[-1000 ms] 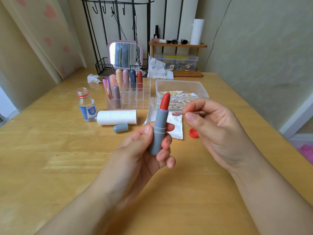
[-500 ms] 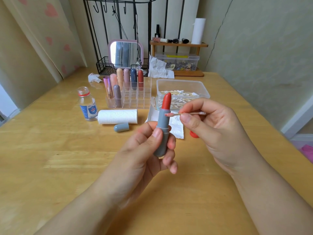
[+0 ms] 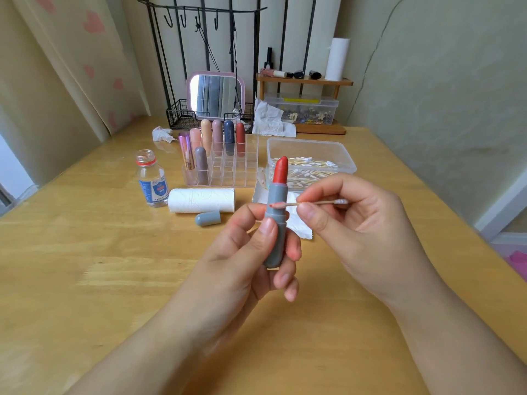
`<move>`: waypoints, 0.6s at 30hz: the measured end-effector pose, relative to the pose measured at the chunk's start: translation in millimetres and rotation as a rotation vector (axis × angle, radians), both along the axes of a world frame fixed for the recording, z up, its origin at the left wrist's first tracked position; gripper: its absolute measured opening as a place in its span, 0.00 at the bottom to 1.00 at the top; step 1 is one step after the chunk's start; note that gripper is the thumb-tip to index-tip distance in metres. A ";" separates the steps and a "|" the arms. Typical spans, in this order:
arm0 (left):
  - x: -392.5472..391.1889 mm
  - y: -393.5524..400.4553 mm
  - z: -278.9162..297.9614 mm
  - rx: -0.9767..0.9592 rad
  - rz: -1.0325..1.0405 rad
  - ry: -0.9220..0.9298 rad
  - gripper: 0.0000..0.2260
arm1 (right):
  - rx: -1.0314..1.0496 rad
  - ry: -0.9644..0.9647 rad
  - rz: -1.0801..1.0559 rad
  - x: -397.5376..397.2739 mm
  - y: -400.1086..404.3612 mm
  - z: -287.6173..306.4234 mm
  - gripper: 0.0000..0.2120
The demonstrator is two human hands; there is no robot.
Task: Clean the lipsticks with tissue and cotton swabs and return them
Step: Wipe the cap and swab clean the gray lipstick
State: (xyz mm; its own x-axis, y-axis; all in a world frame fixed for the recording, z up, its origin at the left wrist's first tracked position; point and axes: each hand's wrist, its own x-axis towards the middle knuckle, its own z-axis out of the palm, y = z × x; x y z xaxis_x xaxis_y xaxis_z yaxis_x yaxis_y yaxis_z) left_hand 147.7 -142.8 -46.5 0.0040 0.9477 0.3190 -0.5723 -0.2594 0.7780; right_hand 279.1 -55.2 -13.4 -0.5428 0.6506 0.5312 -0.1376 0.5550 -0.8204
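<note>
Here, right hand (image 3: 362,223) fingers pinching cotton swab (image 3: 310,203), stained tip touching grey lipstick (image 3: 276,220) collar, left hand (image 3: 245,258) gripping tube upright above table (image 3: 85,252), grey cap (image 3: 208,218) lying beside tissue roll (image 3: 202,200), organizer (image 3: 228,163) standing behind.

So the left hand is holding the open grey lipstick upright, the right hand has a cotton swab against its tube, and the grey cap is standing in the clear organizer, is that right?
Not quite. The head view shows the grey cap lying on the table in front of the tissue roll, not in the clear organizer. The rest holds: the left hand holds the grey lipstick upright, and the right hand holds the cotton swab against its tube.
</note>
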 end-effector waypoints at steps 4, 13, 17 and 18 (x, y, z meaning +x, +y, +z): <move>0.4 -2.9 5.6 -0.036 0.047 0.021 0.09 | 0.003 -0.020 0.003 -1.4 -4.0 2.1 0.03; -11.1 9.9 0.3 -0.186 0.221 0.029 0.10 | -0.180 -0.218 -0.091 3.0 9.6 12.8 0.04; -13.7 10.1 -3.7 -0.242 0.323 0.156 0.08 | -0.222 -0.240 -0.070 -0.8 9.2 3.5 0.07; -14.9 10.5 -5.0 -0.257 0.357 0.191 0.08 | -0.242 -0.213 -0.075 -1.1 8.8 0.8 0.07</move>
State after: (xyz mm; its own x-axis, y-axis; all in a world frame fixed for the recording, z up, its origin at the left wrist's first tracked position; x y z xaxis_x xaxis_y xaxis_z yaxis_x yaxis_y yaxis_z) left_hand 132.8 -132.3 -51.5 -0.3004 0.9486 0.0997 -0.3233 -0.1996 0.9250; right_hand 278.0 -46.4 -12.6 -0.5704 0.7866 0.2364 0.0849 0.3428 -0.9356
